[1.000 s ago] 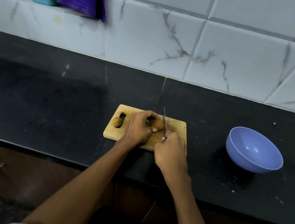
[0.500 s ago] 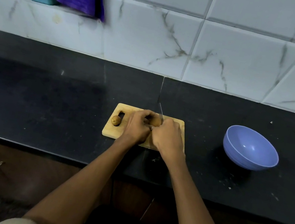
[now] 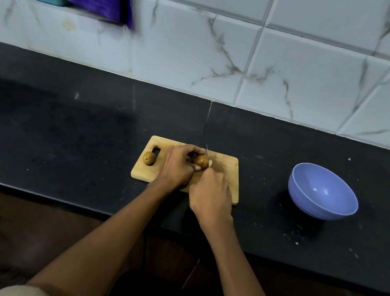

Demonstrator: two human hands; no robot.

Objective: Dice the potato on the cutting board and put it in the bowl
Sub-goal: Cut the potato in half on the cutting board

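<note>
Knife [image 3: 206, 153] apparently at potato [image 3: 200, 160] edge

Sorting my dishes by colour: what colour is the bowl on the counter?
The bowl is a light periwinkle blue, seen best in the head view.

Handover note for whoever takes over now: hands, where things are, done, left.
Left hand holds the potato on the cutting board. Right hand has its grip on the knife, blade at the potato's right end with a pale slice there. A second small potato sits by the board's handle slot. Blue bowl stands to the right, nothing in it.
Done: first cut only. Left: dice, transfer to bowl.
</note>
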